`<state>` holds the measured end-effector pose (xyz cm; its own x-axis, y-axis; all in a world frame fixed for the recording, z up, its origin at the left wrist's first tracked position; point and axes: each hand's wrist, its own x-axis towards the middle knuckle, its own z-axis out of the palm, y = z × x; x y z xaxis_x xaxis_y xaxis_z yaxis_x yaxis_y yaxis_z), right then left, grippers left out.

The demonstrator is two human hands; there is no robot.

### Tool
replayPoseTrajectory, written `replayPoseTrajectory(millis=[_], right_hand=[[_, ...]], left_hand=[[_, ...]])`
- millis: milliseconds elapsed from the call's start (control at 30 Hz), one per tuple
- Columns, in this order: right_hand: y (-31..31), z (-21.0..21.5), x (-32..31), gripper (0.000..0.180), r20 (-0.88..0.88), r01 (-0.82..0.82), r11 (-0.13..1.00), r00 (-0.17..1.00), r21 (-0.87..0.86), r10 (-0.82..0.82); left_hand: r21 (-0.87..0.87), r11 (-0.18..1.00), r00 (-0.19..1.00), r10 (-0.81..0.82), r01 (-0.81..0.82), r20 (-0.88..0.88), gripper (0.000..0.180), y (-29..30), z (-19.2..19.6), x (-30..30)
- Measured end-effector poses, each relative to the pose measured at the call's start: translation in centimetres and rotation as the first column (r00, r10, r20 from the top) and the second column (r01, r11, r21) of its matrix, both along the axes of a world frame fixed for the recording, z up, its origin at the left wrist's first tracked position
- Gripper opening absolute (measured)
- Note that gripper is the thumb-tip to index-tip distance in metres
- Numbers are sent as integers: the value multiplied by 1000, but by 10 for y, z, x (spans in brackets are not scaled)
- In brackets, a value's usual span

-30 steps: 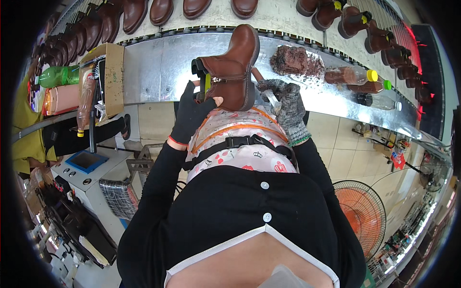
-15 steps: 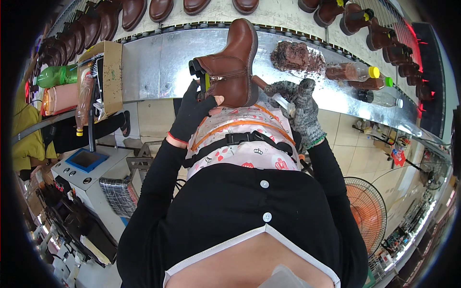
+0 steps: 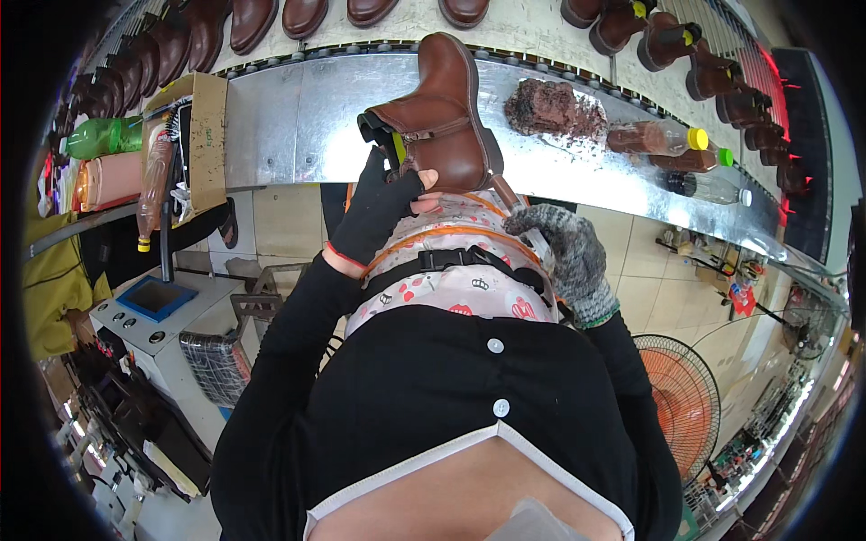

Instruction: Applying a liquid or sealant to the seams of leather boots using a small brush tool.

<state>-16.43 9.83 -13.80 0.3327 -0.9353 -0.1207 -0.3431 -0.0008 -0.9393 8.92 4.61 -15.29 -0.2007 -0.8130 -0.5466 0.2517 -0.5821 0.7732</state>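
Two hands apart | our left hand clamped on the brown boot, heel swung rightward | our right hand, gripping a brown-handled tool, now lower.

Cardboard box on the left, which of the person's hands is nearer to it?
Left. The left hand is right of the cardboard box, gripping the brown boot; the right hand, gray-gloved, is farther right, beyond the boot.
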Motion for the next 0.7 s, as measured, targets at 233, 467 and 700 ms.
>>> replayPoseTrajectory(millis=[233,467,700], right_hand=[[8,13,8,55,-158,46,990,985,-131,-67],[14,2,6,50,-41,39,961,998,-273,-52],[20,3,-11,28,431,164,985,886,54,-171]], left_hand=[[85,991,980,119,-106,-160,48,-9,2,-8],[96,985,938,163,-140,-306,42,-12,7,-9],[113,977,913,208,-180,-351,45,-14,12,-4]])
